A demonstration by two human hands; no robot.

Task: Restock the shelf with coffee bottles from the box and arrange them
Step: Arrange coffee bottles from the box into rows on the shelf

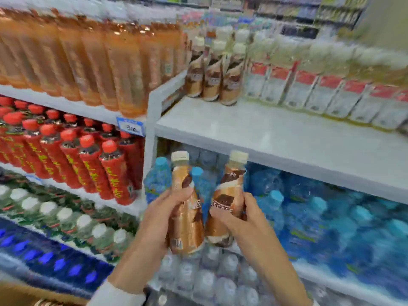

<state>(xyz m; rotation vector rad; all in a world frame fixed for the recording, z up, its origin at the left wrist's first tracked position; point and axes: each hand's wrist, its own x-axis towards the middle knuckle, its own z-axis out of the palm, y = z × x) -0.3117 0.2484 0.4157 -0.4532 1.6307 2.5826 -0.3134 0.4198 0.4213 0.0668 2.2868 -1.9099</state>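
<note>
My left hand [159,219] grips a brown and copper coffee bottle [186,219] with a cream cap, held upright. My right hand [245,221] holds a second coffee bottle [229,195] of the same kind, tilted slightly left, its base touching the first bottle. Both bottles hover in front of the blue-bottle shelf, below the white shelf board [276,138]. At the back left of that board stand several more coffee bottles [212,78] in rows; the wide front part of the board is bare. The box is mostly out of view.
Orange drink bottles [88,60] fill the upper left shelf, red bottles [72,155] the one below. Clear bottles with red labels [331,91] line the board's right side. Blue water bottles [309,213] sit under it. A grey upright post [152,120] divides the two shelf units.
</note>
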